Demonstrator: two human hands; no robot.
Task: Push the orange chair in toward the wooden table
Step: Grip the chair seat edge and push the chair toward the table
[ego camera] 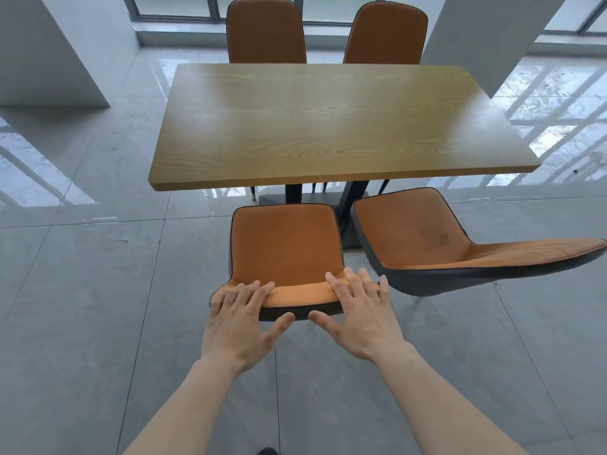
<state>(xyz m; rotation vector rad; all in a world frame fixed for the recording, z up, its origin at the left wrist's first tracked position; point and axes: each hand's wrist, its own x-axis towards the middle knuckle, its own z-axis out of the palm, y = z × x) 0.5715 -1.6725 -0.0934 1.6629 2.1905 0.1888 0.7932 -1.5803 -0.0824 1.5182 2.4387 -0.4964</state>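
At lower centre of the frame, left hand (238, 326) and right hand (358, 318) rest spread-fingered, ungripped, atop the backrest of the orange chair (285, 247), standing short of the bench (328, 126); next, judged: steady forward push.

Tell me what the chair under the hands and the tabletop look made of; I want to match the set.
The orange chair looks upholstered in matte leather-like material, probably faux: smooth orange face, dark piping, darker grey back shell. The wooden table shows printed-looking light oak grain with a soft sheen, so wood or laminate; which one cannot be told.
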